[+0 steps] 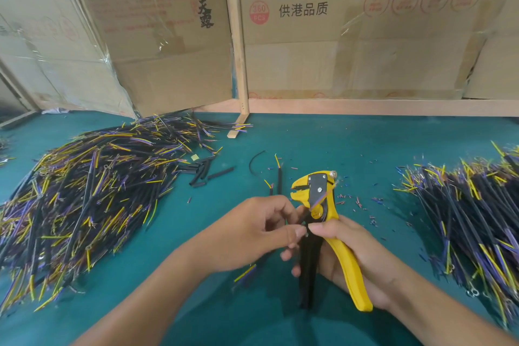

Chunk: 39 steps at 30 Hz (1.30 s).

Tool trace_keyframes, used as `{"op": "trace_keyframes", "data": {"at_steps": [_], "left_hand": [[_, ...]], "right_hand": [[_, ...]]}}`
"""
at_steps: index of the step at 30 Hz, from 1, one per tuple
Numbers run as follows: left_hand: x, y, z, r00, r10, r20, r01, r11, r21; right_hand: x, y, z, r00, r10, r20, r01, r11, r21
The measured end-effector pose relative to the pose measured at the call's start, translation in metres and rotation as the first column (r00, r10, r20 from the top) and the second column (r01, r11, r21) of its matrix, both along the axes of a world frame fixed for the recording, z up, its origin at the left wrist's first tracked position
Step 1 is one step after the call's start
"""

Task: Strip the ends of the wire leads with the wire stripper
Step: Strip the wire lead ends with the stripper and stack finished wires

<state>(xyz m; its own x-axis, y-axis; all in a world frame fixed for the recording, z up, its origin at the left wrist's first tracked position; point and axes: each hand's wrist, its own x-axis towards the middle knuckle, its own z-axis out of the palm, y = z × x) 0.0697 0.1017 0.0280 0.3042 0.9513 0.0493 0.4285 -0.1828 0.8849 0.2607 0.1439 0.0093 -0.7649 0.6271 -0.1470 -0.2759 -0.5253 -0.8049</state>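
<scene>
Nearest the lens: two bare forearms reaching in from below, over a teal table mat (351, 146). Right hand (356, 258) curled round the wire stripper (323, 222), yellow handle across the palm, black handle under the fingers, thumb laid over the top near the pivot. Handles spread apart; head pointing up and away, just above the grip, with a thin lead crossing its black plate. Left hand (252, 230) touching the stripper's left side just below the pivot, thumb and fingers curled in and pinching a cable (245, 272); black sheath running down under the palm, yellow and purple leads showing below the hand. Cannot tell how much of the cable sits between the fingers.

Just beyond the left hand, two short cables (276, 174) lying loose on the mat, yellow leads at their far ends. Slightly further out, a curved black wire (254, 161). Up and left of that, a small cluster of black tubing pieces (205, 171). Well to the left of the grip, a large heap of cables (90, 194) with yellow and purple leads. Well to the right, a second heap (471, 213), laid more in parallel. Scattered right of the stripper head, tiny insulation offcuts (359, 202). Behind everything, cardboard boxes (351, 36) with printed characters and a wooden upright (238, 36).
</scene>
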Motion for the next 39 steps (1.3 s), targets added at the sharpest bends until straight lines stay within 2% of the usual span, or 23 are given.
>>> {"op": "trace_keyframes", "data": {"at_steps": [1,3,7,10,15,22,26,32,39], "left_hand": [[0.0,-0.001,0.001,1.0,-0.012,0.001,0.012,1.0,0.02],[0.0,0.001,0.002,0.989,-0.023,0.146,0.016,0.999,0.046],[-0.01,0.007,0.01,0.918,0.172,0.357,-0.215,0.973,0.086],[-0.018,0.006,0.012,0.886,0.096,0.454,-0.17,0.977,0.125],[-0.017,0.008,0.009,0.862,0.078,0.5,-0.12,0.991,0.053],[-0.018,0.01,0.006,0.882,0.125,0.455,-0.22,0.962,0.162],[-0.014,0.011,0.007,0.755,0.119,0.645,-0.188,0.981,0.039],[-0.013,0.011,0.012,0.666,0.189,0.722,-0.156,0.981,-0.114],[-0.011,0.008,0.01,0.702,0.096,0.705,-0.06,0.995,-0.076]], "right_hand": [[0.0,0.0,0.0,1.0,0.001,-0.005,-0.001,1.0,-0.002],[0.0,0.0,0.0,1.0,0.014,-0.012,-0.014,1.0,0.006],[0.001,0.001,0.0,0.999,0.013,-0.029,-0.014,0.999,-0.031],[0.001,0.001,0.001,0.999,0.004,-0.033,-0.006,0.999,-0.036],[0.001,0.002,0.002,0.999,-0.031,-0.032,0.029,0.998,-0.057],[0.001,0.003,0.001,1.0,-0.007,-0.016,0.006,0.997,-0.072],[0.001,0.003,0.001,1.0,-0.003,-0.017,0.002,0.996,-0.085],[0.0,0.003,0.001,1.0,-0.002,-0.017,0.0,0.996,-0.088],[0.0,0.002,0.003,1.0,-0.009,-0.014,0.007,0.996,-0.091]]}}
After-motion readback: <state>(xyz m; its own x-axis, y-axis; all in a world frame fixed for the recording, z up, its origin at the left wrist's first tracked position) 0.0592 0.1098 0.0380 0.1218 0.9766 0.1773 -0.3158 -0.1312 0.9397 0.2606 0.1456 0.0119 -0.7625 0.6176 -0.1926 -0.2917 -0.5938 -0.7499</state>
